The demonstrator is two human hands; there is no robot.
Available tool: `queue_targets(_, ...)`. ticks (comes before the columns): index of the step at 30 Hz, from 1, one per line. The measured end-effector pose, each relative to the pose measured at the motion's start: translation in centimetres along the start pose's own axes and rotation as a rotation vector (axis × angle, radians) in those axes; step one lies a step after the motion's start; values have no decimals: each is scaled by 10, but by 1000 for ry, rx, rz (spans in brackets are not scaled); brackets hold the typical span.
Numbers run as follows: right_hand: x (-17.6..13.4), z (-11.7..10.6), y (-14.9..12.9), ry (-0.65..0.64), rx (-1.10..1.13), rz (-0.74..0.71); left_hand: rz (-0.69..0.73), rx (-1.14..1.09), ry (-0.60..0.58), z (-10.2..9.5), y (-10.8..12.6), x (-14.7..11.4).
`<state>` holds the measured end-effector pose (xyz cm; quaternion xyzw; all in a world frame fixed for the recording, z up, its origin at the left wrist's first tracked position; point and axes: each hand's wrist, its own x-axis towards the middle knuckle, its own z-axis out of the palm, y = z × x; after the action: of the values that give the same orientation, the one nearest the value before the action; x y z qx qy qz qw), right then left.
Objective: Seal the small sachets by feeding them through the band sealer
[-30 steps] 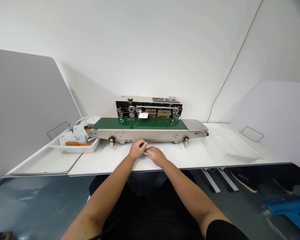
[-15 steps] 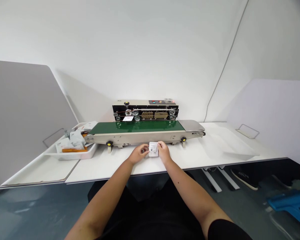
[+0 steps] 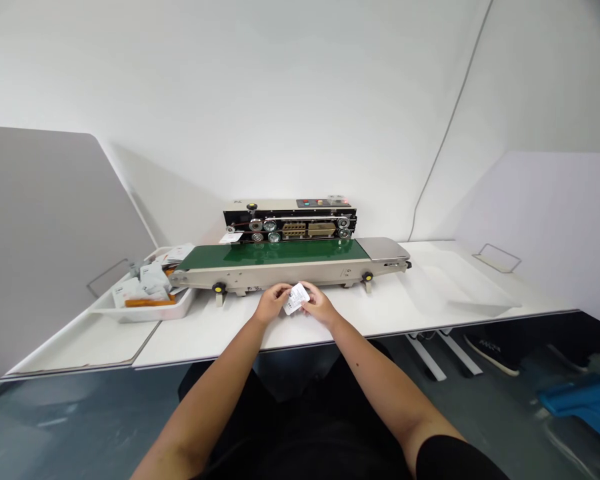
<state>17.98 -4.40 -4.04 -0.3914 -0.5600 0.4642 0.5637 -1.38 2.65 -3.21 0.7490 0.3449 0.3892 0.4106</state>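
Observation:
A small white printed packet (image 3: 296,299) is held tilted between my two hands, just in front of the conveyor. My left hand (image 3: 273,303) pinches its left edge, and my right hand (image 3: 320,307) grips its right side with fingers closed. Behind them stands a band sealing machine (image 3: 290,223) with rollers, a control panel and a green conveyor belt (image 3: 275,252). Another white packet (image 3: 231,237) sticks out at the left end of the rollers, above the belt.
A white tray (image 3: 180,309) at the left end of the belt holds several white and orange packets (image 3: 153,280). A shallow translucent tray (image 3: 480,305) lies on the table at right. Grey panels (image 3: 45,233) flank the table. At lower right are a shoe (image 3: 490,352) and a blue stool (image 3: 580,403).
The packet in my hands has turned from upright to tilted, and my left fingers have closed on it. The packet at the rollers has moved left.

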Motion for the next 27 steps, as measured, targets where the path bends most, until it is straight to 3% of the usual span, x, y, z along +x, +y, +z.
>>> queue_targets(9, -2, -3, -1, -84, 63, 35, -87, -44, 12, 0, -2, 1)
queue_targets(27, 5, -8, 9, 65, 6, -25, -155, -128, 49, 0, -9, 4)
